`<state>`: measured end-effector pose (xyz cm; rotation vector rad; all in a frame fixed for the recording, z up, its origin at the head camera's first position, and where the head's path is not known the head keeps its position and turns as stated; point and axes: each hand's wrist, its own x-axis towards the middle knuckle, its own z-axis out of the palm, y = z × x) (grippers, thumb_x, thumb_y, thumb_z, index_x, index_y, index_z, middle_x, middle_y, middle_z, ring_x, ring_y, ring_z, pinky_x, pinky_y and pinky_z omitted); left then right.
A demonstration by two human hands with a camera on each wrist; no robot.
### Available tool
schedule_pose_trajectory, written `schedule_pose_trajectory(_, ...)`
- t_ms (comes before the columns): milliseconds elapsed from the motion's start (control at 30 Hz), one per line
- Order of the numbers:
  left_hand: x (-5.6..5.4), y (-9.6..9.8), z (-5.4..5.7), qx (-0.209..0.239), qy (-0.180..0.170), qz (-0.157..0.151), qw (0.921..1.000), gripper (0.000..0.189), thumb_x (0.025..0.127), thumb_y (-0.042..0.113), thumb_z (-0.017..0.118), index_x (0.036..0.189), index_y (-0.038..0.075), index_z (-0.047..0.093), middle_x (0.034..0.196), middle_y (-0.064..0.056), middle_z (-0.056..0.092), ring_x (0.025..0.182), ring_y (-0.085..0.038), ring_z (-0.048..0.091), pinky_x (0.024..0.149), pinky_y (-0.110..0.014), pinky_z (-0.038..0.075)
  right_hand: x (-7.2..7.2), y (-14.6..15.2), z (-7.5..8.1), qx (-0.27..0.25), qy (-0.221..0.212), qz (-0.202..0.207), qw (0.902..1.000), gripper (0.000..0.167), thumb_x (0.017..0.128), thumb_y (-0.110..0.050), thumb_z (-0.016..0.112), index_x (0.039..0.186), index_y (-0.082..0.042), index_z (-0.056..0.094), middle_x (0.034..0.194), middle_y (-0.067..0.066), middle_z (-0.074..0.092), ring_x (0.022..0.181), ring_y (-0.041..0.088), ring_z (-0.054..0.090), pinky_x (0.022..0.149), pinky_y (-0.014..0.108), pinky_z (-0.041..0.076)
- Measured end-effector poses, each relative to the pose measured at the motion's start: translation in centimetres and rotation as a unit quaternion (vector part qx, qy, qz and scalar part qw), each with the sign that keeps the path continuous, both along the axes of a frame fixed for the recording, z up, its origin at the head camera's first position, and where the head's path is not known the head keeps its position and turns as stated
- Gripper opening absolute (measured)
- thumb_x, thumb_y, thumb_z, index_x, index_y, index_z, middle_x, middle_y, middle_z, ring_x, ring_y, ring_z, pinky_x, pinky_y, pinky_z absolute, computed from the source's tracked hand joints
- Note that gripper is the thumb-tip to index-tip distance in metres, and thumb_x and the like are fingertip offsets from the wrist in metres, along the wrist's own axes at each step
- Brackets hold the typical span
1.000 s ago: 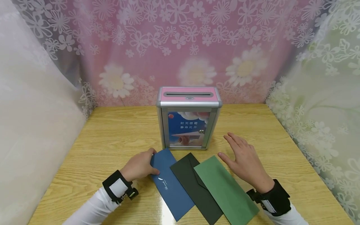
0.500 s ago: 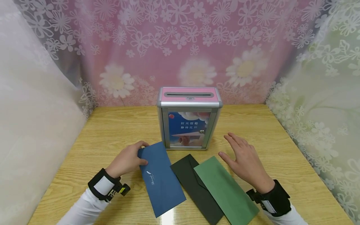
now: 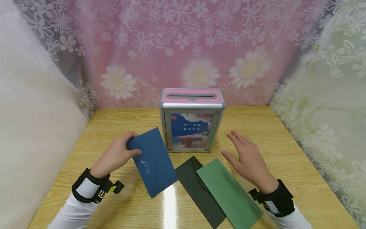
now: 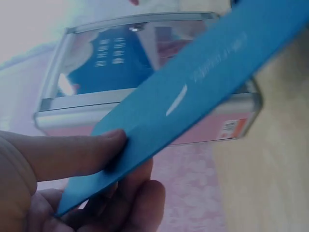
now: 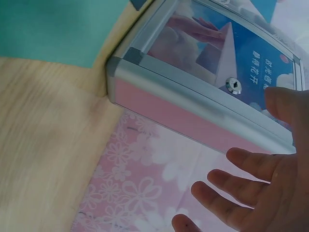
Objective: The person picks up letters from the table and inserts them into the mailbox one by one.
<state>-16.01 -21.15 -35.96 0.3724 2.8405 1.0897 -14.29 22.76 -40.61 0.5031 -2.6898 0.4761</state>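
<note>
My left hand (image 3: 115, 155) pinches a blue envelope (image 3: 155, 162) by its upper left corner, thumb on the front and fingers behind. In the left wrist view the blue envelope (image 4: 169, 106) slants across, white print on its face. It is tilted up off the table, left of the mailbox. To the right, my right hand (image 3: 248, 160) is held with fingers spread and holds nothing; the right wrist view shows the fingers (image 5: 224, 205) apart from any object. Nearest it lies a green envelope (image 3: 228, 192), overlapping a black envelope (image 3: 197, 190).
A pink and silver mailbox (image 3: 192, 119) stands upright at the middle, with a slot (image 3: 191, 96) on top and a lock (image 3: 204, 133) on its front door. Flowered cloth (image 3: 183, 47) hangs behind the wooden table (image 3: 114, 124) and at both sides.
My left hand has drawn the blue envelope left and lifted it away from the black one. The right hand has barely moved.
</note>
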Motion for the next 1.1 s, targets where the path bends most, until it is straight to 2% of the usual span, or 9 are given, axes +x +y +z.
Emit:
schedule_pose_trajectory(133, 0.7, -0.1, 1.9, 0.001, 0.027, 0.007, 0.9996, 0.026, 0.092, 0.013, 0.073, 0.114, 0.01, 0.059, 0.091, -0.006, 0.064, 0.076, -0.021, 0.057, 0.068, -0.035, 0.045, -0.1, -0.1, 0.5, -0.008, 0.008, 0.006, 0.9999, 0.064, 0.095, -0.038, 0.068, 0.148, -0.007, 0.048, 0.153, 0.018, 0.045, 0.135, 0.044, 0.045, 0.096, 0.068, 0.038)
schedule_pose_trajectory(267, 1.4, -0.2, 3.8, 0.003, 0.056, 0.016, 0.9983, 0.031, 0.094, 0.015, 0.071, 0.122, 0.009, 0.059, 0.099, -0.009, 0.067, 0.077, -0.02, 0.06, 0.066, -0.034, 0.046, -0.2, -0.1, 0.8, -0.011, 0.014, 0.01, 0.9998, 0.064, 0.095, -0.036, 0.069, 0.147, -0.006, 0.048, 0.153, 0.019, 0.045, 0.135, 0.044, 0.045, 0.099, 0.068, 0.037)
schedule_pose_trajectory(467, 2.2, 0.6, 5.8, -0.01, 0.142, 0.016, 0.9897, 0.04, 0.092, 0.015, 0.074, 0.129, 0.01, 0.059, 0.101, -0.006, 0.07, 0.075, -0.019, 0.063, 0.06, -0.032, 0.047, 0.0, -0.4, 1.6, -0.028, 0.063, 0.031, 0.9972, 0.054, 0.091, -0.028, 0.074, 0.138, -0.005, 0.058, 0.146, 0.018, 0.053, 0.13, 0.041, 0.051, 0.102, 0.064, 0.038)
schedule_pose_trajectory(533, 2.4, 1.3, 6.3, -0.007, 0.172, 0.004, 0.985, 0.039, 0.091, 0.014, 0.075, 0.127, 0.011, 0.061, 0.099, -0.003, 0.071, 0.077, -0.017, 0.065, 0.061, -0.03, 0.048, 0.1, -0.7, 1.9, -0.039, 0.091, 0.046, 0.994, 0.047, 0.09, -0.024, 0.075, 0.131, -0.005, 0.064, 0.142, 0.017, 0.058, 0.127, 0.039, 0.055, 0.102, 0.062, 0.04)
schedule_pose_trajectory(633, 2.8, 2.6, 7.2, 0.0, 0.203, -0.018, 0.979, 0.037, 0.09, 0.013, 0.077, 0.124, 0.012, 0.062, 0.101, -0.002, 0.072, 0.066, -0.012, 0.062, 0.056, -0.029, 0.047, 0.0, -1.2, 2.6, -0.057, 0.123, 0.079, 0.9876, 0.039, 0.089, -0.019, 0.075, 0.124, -0.005, 0.069, 0.135, 0.015, 0.064, 0.124, 0.035, 0.059, 0.102, 0.058, 0.042)
schedule_pose_trajectory(767, 3.0, 4.7, 8.3, 0.01, 0.221, -0.053, 0.9737, 0.035, 0.09, 0.014, 0.077, 0.122, 0.012, 0.063, 0.104, -0.001, 0.071, 0.045, -0.007, 0.046, 0.049, -0.027, 0.04, 0.1, -2.4, 3.9, -0.065, 0.123, 0.131, 0.9816, 0.037, 0.09, -0.017, 0.073, 0.125, -0.007, 0.069, 0.132, 0.011, 0.066, 0.123, 0.03, 0.06, 0.104, 0.052, 0.043)
schedule_pose_trajectory(900, 2.8, 7.1, 9.0, 0.021, 0.248, -0.096, 0.9637, 0.033, 0.09, 0.014, 0.077, 0.12, 0.011, 0.064, 0.112, -0.002, 0.07, 0.054, -0.008, 0.046, 0.06, -0.029, 0.043, 0.5, -3.8, 5.1, -0.06, 0.083, 0.174, 0.9795, 0.049, 0.093, -0.021, 0.071, 0.14, -0.011, 0.059, 0.133, 0.007, 0.065, 0.123, 0.025, 0.06, 0.103, 0.046, 0.046)
schedule_pose_trajectory(1000, 2.5, 8.7, 9.3, 0.03, 0.268, -0.125, 0.9548, 0.032, 0.089, 0.013, 0.077, 0.119, 0.01, 0.064, 0.113, -0.002, 0.07, 0.063, -0.01, 0.047, 0.065, -0.032, 0.042, 0.4, -4.5, 5.2, -0.07, 0.07, 0.193, 0.9761, 0.056, 0.092, -0.019, 0.073, 0.144, -0.012, 0.054, 0.123, 0.004, 0.069, 0.113, 0.02, 0.065, 0.093, 0.042, 0.053)
schedule_pose_trajectory(1100, 2.2, 10.0, 9.5, 0.035, 0.278, -0.149, 0.9483, 0.028, 0.09, 0.012, 0.077, 0.115, 0.011, 0.064, 0.106, 0.0, 0.069, 0.067, -0.01, 0.048, 0.065, -0.031, 0.042, 0.3, -4.7, 5.2, -0.086, 0.076, 0.198, 0.9735, 0.038, 0.09, -0.011, 0.075, 0.127, -0.012, 0.064, 0.098, -0.001, 0.066, 0.092, 0.013, 0.061, 0.075, 0.03, 0.052)
